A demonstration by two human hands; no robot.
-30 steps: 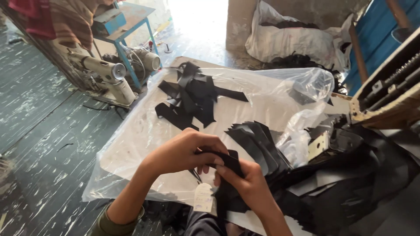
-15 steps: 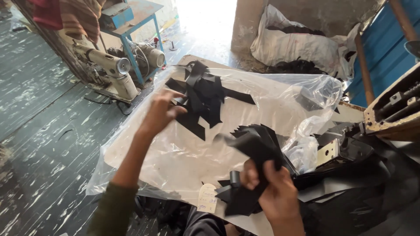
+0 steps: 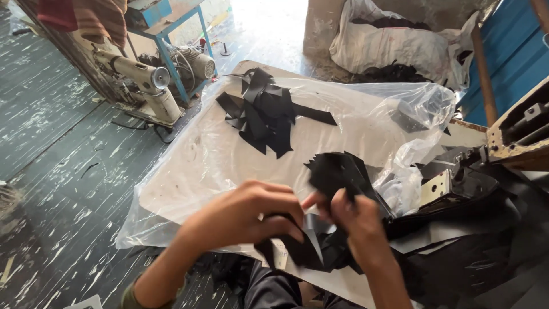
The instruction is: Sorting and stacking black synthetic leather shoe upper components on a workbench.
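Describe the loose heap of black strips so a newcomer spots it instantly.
Find the clear plastic sheet spread over the board. On its far end, near the sewing machine, lies the heap of black strips. Unlike the black pieces nearer the hands, it lies alone, untouched, with strips crossing every way.

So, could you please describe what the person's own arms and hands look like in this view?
Both hands are bare: no gloves, rings or watch visible. The left hand leads to a bare forearm ending in an olive-green sleeve near the elbow. The right hand shows a bare forearm; no sleeve is in view.
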